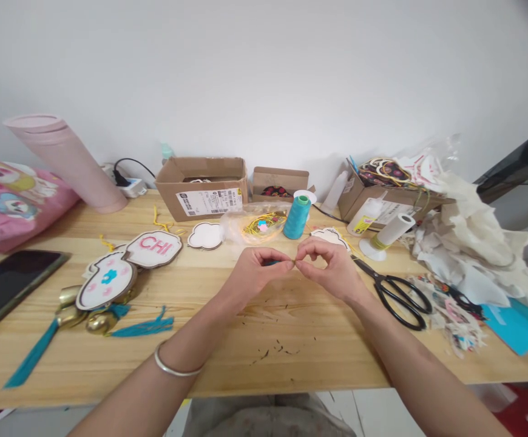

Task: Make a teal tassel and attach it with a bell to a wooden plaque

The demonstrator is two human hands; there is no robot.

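Above the middle of the table, my left hand (260, 267) and my right hand (328, 267) meet fingertip to fingertip, both closed in a pinch. Something tiny sits between the fingertips, too small to name. A bit of teal shows inside the left fingers, mostly hidden. Just behind the hands stands a cone of teal thread (297, 217). To the left lie cloud-shaped pendants, one lettered "CHI" (153, 249) and one with flowers (108, 280), beside brass bells (101, 322) and a teal tassel (143, 326). Black-handled scissors (400, 297) rest right of my right hand.
Cardboard boxes (203, 188) line the wall, with a glue bottle (366, 213) and a white roll (394, 230) at right. Crumpled pale cloth (468, 237) and scraps (457, 321) lie far right. A phone (13, 288) and pink tumbler (66, 164) are left.
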